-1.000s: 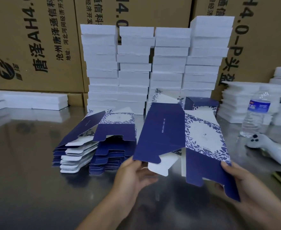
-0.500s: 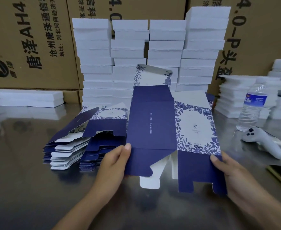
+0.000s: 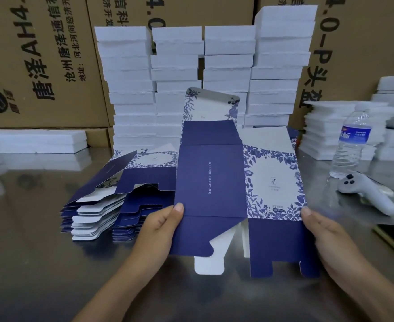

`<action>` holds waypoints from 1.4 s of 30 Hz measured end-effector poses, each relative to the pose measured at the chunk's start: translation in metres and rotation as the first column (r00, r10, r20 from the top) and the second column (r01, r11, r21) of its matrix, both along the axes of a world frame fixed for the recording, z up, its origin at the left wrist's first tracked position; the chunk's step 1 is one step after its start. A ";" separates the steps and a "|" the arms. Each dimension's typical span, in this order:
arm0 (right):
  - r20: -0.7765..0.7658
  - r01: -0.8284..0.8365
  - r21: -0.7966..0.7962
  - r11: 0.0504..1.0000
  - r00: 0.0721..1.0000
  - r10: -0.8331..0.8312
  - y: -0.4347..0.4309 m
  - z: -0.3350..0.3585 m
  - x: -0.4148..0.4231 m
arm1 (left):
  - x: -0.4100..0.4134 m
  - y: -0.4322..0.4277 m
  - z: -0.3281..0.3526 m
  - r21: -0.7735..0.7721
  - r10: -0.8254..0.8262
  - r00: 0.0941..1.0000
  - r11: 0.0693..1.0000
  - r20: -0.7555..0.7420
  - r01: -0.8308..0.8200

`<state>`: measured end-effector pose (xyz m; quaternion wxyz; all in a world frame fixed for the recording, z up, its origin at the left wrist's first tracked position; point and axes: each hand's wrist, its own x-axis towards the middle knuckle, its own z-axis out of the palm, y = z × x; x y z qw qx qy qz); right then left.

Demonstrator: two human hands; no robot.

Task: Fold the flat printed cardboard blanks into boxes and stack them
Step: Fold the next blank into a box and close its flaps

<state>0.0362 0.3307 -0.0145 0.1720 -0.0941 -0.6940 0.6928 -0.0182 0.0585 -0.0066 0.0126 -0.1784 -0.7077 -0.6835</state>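
Brown printed cartons [image 3: 40,66] line the rear from 10 to 2 o'clock. A steel table [image 3: 28,263] spans the foreground. Four tall stacks of white boxes [image 3: 228,66] stand at 12 o'clock against the cartons.

One partly opened blue floral blank [image 3: 211,182] is held upright at centre, above the table, with its bottom flaps hanging. A pile of flat blanks [image 3: 112,205] lies at its 9 o'clock.

The left hand [image 3: 159,228] grasps the blank's left edge, thumb on the front. The right hand [image 3: 323,238] grasps the right edge likewise. A water bottle [image 3: 351,145] and a white controller [image 3: 368,194] sit at 3 o'clock.
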 end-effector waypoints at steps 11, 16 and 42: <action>0.012 0.043 0.018 0.999 0.999 -0.043 -0.008 0.005 0.002 | -0.002 -0.004 0.003 0.000 0.089 0.990 0.996 0.113 -0.090; -0.027 0.102 0.130 0.986 0.995 -0.099 -0.003 0.004 0.004 | 0.001 -0.002 0.004 -0.040 0.029 0.993 0.999 0.110 -0.025; 0.006 0.069 0.098 0.993 0.998 -0.070 -0.013 0.015 0.011 | -0.007 -0.003 -0.003 -0.016 0.182 0.982 0.983 0.057 -0.181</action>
